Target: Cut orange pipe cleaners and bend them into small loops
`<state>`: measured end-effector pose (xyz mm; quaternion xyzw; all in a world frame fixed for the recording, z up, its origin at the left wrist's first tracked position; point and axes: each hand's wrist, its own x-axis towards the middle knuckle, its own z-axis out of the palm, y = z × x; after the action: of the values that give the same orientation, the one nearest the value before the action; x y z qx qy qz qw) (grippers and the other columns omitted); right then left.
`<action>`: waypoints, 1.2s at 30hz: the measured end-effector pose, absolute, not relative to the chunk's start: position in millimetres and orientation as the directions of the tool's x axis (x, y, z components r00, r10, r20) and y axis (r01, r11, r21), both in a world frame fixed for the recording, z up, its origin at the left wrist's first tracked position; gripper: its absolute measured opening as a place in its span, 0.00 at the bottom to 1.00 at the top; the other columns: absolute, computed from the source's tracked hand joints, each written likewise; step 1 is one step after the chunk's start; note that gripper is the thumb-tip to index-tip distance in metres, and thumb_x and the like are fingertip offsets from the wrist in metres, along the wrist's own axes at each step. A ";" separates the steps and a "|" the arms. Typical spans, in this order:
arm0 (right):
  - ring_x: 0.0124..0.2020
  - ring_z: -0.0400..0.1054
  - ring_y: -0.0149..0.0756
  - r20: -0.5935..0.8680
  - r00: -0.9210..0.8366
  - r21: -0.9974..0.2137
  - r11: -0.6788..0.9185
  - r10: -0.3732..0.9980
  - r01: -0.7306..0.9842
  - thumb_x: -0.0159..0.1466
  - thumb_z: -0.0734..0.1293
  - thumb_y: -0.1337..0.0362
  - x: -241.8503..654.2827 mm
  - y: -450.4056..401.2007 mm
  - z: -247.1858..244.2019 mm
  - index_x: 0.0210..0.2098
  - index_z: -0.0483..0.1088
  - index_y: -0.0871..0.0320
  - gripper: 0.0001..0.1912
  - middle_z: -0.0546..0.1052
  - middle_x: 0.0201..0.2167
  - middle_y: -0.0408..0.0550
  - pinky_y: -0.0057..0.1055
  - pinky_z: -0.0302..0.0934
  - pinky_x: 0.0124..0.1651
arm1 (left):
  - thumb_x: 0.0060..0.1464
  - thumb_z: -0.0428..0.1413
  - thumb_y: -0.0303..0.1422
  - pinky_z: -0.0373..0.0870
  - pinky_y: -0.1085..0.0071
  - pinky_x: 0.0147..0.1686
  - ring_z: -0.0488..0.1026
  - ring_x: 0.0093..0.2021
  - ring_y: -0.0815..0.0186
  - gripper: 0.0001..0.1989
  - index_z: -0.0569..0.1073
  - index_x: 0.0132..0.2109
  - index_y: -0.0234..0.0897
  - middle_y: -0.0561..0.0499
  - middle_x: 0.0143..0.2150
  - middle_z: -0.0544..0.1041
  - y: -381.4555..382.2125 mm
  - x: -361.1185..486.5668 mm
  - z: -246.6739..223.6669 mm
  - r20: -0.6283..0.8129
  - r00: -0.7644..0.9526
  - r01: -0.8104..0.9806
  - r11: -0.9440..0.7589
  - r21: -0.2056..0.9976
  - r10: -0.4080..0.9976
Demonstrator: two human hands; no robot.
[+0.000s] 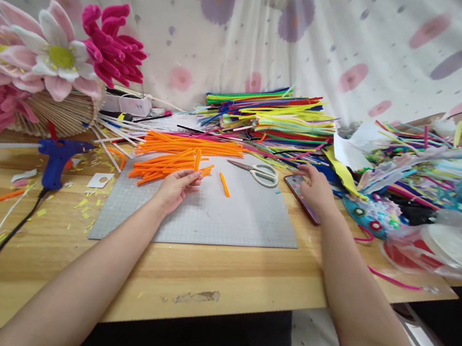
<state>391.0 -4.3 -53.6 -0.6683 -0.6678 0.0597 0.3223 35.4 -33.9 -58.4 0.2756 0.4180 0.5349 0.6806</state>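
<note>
My left hand point(178, 189) is closed on a short orange stem piece point(197, 160) that stands upright between thumb and fingers, above the grey cutting mat point(258, 224). Behind it lie bundles of orange fuzzy stems point(191, 144). One short orange piece point(224, 185) rests alone on the mat, right of this hand. Scissors point(257, 172) with pale handles lie at the mat's back edge. My right hand point(313, 185) is over a phone point(302, 198) just right of the mat, its fingers apart and holding nothing.
A blue glue gun point(57, 160) with a black cord lies at the left, below fuzzy flowers point(60, 56). Piles of coloured stems point(270, 115) line the back. Plastic-wrapped rolls point(442, 247) and craft pieces crowd the right side.
</note>
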 end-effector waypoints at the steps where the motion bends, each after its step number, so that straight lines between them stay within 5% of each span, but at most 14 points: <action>1: 0.51 0.62 0.46 0.350 0.071 -0.415 0.087 0.934 0.906 0.48 0.57 0.74 402.5 -7.0 -59.0 0.49 0.64 0.58 0.27 0.72 0.46 0.54 0.45 0.56 0.52 | 0.38 0.63 0.27 0.68 0.82 0.23 0.71 0.23 0.77 0.08 0.73 0.29 0.32 0.54 0.25 0.75 -33.9 36.1 -58.3 -0.271 0.078 -0.496 0.273 0.825 0.960; 4: 0.53 0.60 0.46 0.299 -0.032 -0.252 0.111 0.954 0.961 0.49 0.57 0.74 418.2 -10.4 -70.0 0.53 0.61 0.60 0.30 0.68 0.50 0.56 0.44 0.56 0.53 | 0.36 0.64 0.27 0.69 0.81 0.23 0.71 0.23 0.77 0.09 0.73 0.29 0.31 0.54 0.25 0.75 -34.4 37.0 -58.1 -0.258 0.074 -0.495 0.260 0.829 0.963; 9: 0.53 0.60 0.45 0.249 -0.134 -0.177 0.181 0.959 0.967 0.52 0.56 0.72 413.6 -3.6 -75.1 0.53 0.61 0.61 0.28 0.68 0.51 0.57 0.42 0.56 0.53 | 0.36 0.64 0.27 0.68 0.81 0.23 0.71 0.23 0.76 0.09 0.73 0.29 0.31 0.54 0.25 0.75 -35.2 36.1 -58.1 -0.257 0.071 -0.484 0.259 0.836 0.964; 14: 0.49 0.62 0.43 0.248 -0.135 -0.178 0.182 0.959 0.967 0.51 0.56 0.74 409.7 -1.2 -69.7 0.49 0.65 0.59 0.25 0.71 0.46 0.54 0.39 0.58 0.50 | 0.36 0.64 0.28 0.69 0.81 0.24 0.71 0.23 0.77 0.10 0.73 0.29 0.31 0.54 0.26 0.75 -35.5 36.0 -57.8 -0.252 0.071 -0.474 0.255 0.843 0.965; 20: 0.42 0.64 0.44 0.342 0.128 -0.238 -0.046 0.931 0.970 0.51 0.54 0.75 417.0 -20.9 -56.3 0.38 0.69 0.57 0.19 0.76 0.27 0.50 0.38 0.59 0.41 | 0.37 0.64 0.27 0.68 0.82 0.23 0.71 0.23 0.77 0.08 0.73 0.28 0.32 0.54 0.26 0.76 -35.7 36.2 -58.0 -0.259 0.066 -0.483 0.258 0.837 0.964; 36: 0.47 0.62 0.46 0.345 0.110 -0.255 -0.020 0.932 0.967 0.47 0.55 0.77 421.9 -36.7 -75.6 0.44 0.66 0.58 0.25 0.74 0.41 0.52 0.41 0.57 0.48 | 0.37 0.64 0.27 0.69 0.82 0.23 0.71 0.23 0.77 0.09 0.73 0.29 0.32 0.54 0.25 0.76 -35.6 36.1 -57.6 -0.262 0.065 -0.494 0.260 0.830 0.963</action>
<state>421.9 -36.7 -75.6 -0.7129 -0.6658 -0.0400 0.2165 36.1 -35.6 -57.6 0.2798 0.4190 0.5403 0.6740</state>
